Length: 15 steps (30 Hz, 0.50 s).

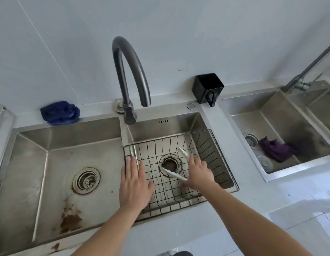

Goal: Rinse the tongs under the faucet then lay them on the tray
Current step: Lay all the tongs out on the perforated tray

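White tongs (174,174) lie spread open over the black wire tray (218,159), which rests in the middle sink basin. One arm of the tongs points toward the drain, the other toward the back. My right hand (198,172) covers the hinge end of the tongs, fingers closed around it. My left hand (134,182) hovers flat with fingers apart over the tray's left edge, holding nothing. The dark curved faucet (131,71) arches above the basin's back; no water is visible from its spout.
A large stained basin (49,172) with a drain lies to the left. A blue cloth (60,113) sits on the back ledge. A black square cup (207,89) stands behind the tray. On the right, another sink (271,115) holds a purple cloth (277,149).
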Motion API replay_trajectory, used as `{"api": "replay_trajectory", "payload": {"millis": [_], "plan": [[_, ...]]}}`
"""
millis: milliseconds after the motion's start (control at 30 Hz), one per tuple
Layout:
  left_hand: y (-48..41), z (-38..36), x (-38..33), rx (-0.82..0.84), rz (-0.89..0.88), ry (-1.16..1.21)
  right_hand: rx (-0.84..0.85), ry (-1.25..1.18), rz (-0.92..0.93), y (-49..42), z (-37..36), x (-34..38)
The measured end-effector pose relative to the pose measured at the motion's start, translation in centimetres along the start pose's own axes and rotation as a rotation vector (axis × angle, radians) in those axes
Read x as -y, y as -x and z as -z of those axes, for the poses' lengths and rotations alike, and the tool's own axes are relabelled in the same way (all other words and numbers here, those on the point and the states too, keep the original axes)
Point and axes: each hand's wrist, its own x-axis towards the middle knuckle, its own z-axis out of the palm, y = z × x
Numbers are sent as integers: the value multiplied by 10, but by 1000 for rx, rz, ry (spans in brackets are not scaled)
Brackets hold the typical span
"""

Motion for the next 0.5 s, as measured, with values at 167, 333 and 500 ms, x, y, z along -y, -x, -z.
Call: {"api": "replay_trajectory", "payload": {"millis": [167, 333, 500], "plan": [[-3, -5, -2, -22, 25, -24, -99, 15, 102, -7, -7, -10], [-1, -5, -2, -6, 20, -58, -154, -18, 155, 0, 10, -18], [1, 5, -2, -28, 39, 29, -265, -64, 242, 14, 35, -9]]}}
